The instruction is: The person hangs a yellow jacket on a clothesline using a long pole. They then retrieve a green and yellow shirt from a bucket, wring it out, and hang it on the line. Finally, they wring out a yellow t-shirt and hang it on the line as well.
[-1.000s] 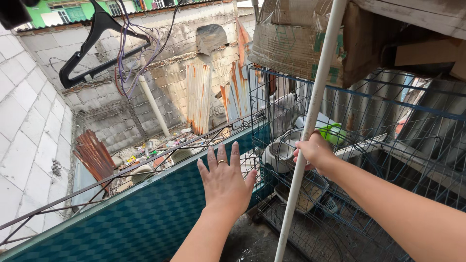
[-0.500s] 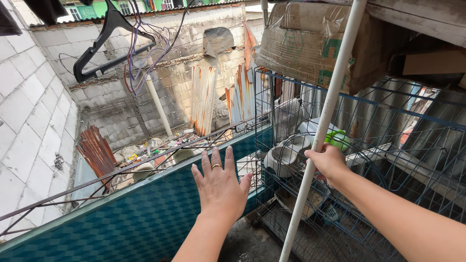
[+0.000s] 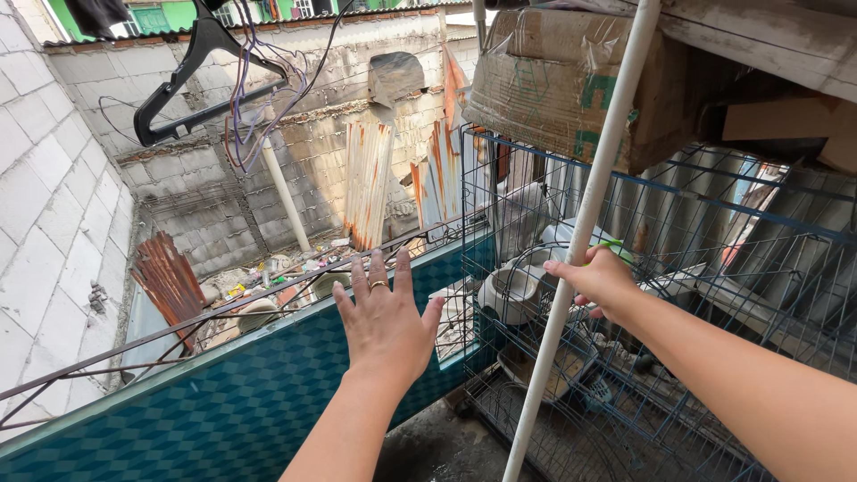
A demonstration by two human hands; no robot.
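My right hand (image 3: pixel 600 281) grips a long white pole (image 3: pixel 596 183) that leans steeply from the floor up past a shelf. My left hand (image 3: pixel 384 317) is held out flat with fingers spread, a ring on one finger, hovering above the teal patterned railing panel (image 3: pixel 223 402) and touching nothing. Behind the pole stands a blue wire cage (image 3: pixel 678 295) with a grey bowl (image 3: pixel 509 290) and a green item (image 3: pixel 616 245) inside.
A black clothes hanger (image 3: pixel 192 76) and purple wires hang at the upper left. Cardboard wrapped in plastic (image 3: pixel 558 76) sits on top of the cage. Below the railing lie rusty metal sheets (image 3: pixel 170 281), a white pipe and scattered rubbish against grey block walls.
My left hand has drifted left and slightly up. My right hand has slid a little up the pole; the view has shifted slightly.
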